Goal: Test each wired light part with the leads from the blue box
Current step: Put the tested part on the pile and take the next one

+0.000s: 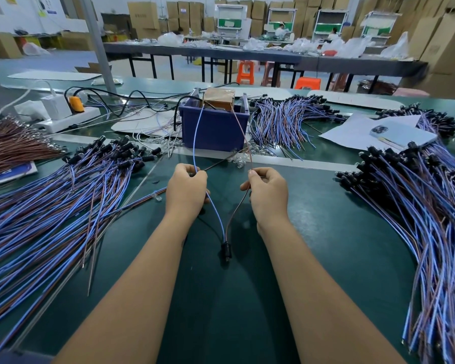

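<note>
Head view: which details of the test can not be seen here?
- Head view: lead-to-wire contacts are hidden inside the left hand and right hand.
- The light part is too small and dark to tell if it is lit.
- The blue box has its inside hidden by its front wall.

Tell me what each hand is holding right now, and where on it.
The left hand pinches the light part's blue wire near its free end; the right hand pinches its brown wire likewise, each against a box lead.
</note>
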The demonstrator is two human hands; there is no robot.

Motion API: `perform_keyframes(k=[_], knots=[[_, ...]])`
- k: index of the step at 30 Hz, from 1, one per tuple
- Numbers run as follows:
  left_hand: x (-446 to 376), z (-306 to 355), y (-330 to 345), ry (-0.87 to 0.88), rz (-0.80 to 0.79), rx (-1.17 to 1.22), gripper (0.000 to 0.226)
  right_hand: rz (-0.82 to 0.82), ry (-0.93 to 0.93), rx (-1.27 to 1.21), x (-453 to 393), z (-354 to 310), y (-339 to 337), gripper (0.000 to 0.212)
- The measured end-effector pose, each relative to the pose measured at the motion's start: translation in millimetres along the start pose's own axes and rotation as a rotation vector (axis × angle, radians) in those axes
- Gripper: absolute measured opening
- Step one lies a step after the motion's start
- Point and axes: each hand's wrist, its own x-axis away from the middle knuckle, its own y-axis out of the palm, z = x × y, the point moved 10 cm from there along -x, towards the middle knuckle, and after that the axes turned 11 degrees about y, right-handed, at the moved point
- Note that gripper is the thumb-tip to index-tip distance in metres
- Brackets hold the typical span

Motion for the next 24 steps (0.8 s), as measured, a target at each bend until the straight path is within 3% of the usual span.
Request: perform_keyframes(k=[24], knots=[[3.2,2.7,-2.3,-0.039,0.019,0.013,0.007,0.074,0.023,0.020,-2.7,3.5,-4.3,0.015]])
